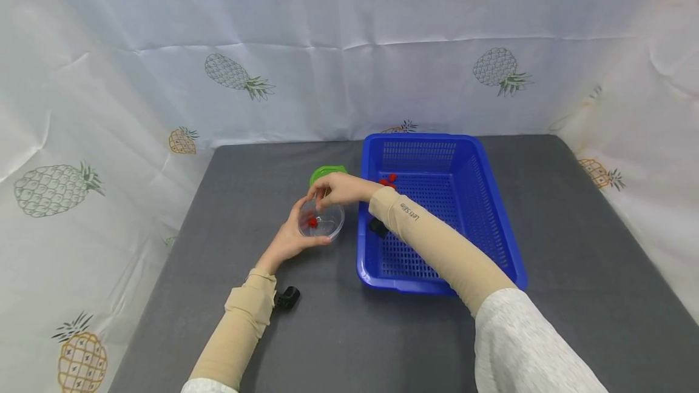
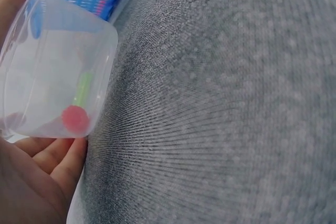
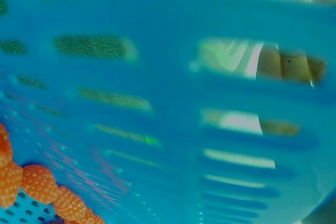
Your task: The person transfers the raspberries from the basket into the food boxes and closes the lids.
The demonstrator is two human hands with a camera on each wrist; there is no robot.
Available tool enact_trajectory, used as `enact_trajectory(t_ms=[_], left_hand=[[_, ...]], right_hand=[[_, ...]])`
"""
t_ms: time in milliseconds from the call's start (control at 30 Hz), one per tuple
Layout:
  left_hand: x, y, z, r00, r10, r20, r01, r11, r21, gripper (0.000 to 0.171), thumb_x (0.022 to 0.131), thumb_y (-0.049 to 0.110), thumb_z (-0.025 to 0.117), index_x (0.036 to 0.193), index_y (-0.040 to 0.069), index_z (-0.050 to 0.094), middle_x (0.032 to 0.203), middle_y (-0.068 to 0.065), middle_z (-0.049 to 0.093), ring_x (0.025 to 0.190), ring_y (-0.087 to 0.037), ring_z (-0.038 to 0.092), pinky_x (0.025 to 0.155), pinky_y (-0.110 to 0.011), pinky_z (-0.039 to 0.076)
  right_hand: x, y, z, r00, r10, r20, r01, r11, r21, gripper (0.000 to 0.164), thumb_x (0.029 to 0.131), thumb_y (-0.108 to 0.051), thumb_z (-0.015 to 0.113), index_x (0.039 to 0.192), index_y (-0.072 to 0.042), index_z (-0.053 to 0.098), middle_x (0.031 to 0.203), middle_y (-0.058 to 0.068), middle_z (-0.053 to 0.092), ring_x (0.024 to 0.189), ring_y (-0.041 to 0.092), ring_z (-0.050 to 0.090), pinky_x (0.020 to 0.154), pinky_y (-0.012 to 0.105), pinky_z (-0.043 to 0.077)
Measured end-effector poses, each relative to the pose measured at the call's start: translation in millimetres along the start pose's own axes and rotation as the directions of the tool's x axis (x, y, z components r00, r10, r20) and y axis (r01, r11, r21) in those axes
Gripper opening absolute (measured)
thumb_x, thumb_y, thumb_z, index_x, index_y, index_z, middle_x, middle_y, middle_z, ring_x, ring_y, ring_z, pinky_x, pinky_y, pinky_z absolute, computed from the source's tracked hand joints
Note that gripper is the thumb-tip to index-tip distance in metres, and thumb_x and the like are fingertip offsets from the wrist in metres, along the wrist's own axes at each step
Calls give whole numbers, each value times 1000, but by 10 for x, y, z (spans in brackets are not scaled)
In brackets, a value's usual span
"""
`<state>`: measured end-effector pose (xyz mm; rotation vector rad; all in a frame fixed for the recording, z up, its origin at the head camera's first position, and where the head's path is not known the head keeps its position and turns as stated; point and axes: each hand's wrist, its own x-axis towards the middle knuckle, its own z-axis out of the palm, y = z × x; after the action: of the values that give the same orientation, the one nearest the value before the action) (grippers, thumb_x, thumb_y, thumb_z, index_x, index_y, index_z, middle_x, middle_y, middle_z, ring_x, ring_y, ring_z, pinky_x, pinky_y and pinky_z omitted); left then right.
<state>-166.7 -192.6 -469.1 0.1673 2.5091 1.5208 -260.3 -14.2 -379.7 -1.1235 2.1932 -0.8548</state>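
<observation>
A clear plastic tub [image 1: 329, 223] is on the dark table, held at its side by my left hand [image 1: 288, 236], thumb toward the near rim and fingers round the far side. Inside it lies one red raspberry [image 1: 312, 222], also seen through the wall in the left wrist view as a red ball [image 2: 75, 119] at the bottom. My right hand [image 1: 340, 189] reaches over the tub from the right, fingers pointing down at its opening. Whether its fingertips hold anything, I cannot tell. Several raspberries [image 3: 39, 183] show bumpy and orange-red in the right wrist view.
A blue slotted basket [image 1: 494, 223] stands right of the tub, with red raspberries [image 1: 392, 178] in its far left corner; my right forearm crosses over it. Behind the tub sits a green lid [image 1: 326, 171], partly hidden by the right hand. Pineapple-print cloth [image 1: 349, 77] hangs behind the table.
</observation>
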Motion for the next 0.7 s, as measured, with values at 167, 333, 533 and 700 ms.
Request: enact_trajectory(t_ms=[167, 333, 533, 700], left_hand=[[-4, 4, -5, 1000, -6, 0, 6, 1000, -1, 113, 65, 42, 83, 148, 32, 8, 145, -10, 40, 133, -27, 42, 105, -49, 39], [-1, 0, -15, 1000, -20, -7, 20, 1000, 7, 116, 64, 44, 83, 148, 28, 6, 145, -11, 41, 133, -28, 42, 106, -48, 38], [1, -9, -20, 1000, -28, -5, 28, 999, 24, 115, 65, 45, 83, 149, 27, 6, 146, -12, 39, 134, -28, 40, 107, -49, 36], [10, 4, -12, 999, -36, 3, 36, 999, 28, 113, 66, 42, 82, 148, 27, 6, 146, -12, 39, 135, -28, 39, 108, -49, 35]], right_hand=[[-15, -14, -29, 1000, -30, -6, 30, 998, 58, 29, 87, -12, 64, 116, -6, 62, 97, 6, 66, 90, 13, 63, 80, 22, 53], [-50, -61, -73, 998, -57, -29, 60, 993, 99, 29, 87, -13, 64, 115, -6, 62, 98, 6, 64, 90, 13, 63, 81, 24, 53], [-129, -104, -127, 997, -55, -59, 66, 977, 204, 28, 88, -16, 64, 115, -8, 62, 99, 7, 64, 93, 22, 63, 87, 44, 52], [-220, -102, -186, 994, -48, -96, 71, 966, 247, 30, 88, -19, 64, 116, -10, 62, 100, 4, 64, 96, 20, 62, 83, 35, 52]])
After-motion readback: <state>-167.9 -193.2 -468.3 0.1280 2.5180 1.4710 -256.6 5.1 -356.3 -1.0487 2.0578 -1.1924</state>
